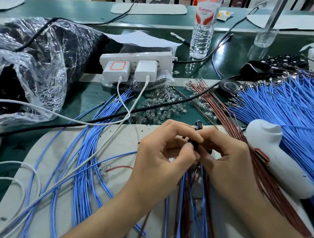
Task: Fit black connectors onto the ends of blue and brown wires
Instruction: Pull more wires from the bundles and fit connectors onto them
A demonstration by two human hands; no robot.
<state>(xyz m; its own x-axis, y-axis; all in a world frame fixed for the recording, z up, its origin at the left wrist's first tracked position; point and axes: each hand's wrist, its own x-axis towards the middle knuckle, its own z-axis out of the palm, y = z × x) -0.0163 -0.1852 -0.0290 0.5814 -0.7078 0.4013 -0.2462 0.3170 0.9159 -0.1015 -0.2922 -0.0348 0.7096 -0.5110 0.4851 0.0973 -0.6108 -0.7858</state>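
Here I see the left hand (162,157) and right hand (228,163) meet over the grey mat (124,140), curled fingertips pinching a black connector (194,143). Blue and brown wires (186,191) trail beneath it. At far left, a clear plastic bag (39,58) holds black parts (5,87); a bottle (203,30) stands behind.

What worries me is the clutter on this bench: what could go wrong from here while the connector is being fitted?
1. The left hand and right hand pinch a small black connector above a loose bunch of wires; it might slip or take the wrong wire.
2. The white tool lies across the brown wires; pulling one could drag it.
3. The water bottle stands near the power strip; a snagged cable might tip it.
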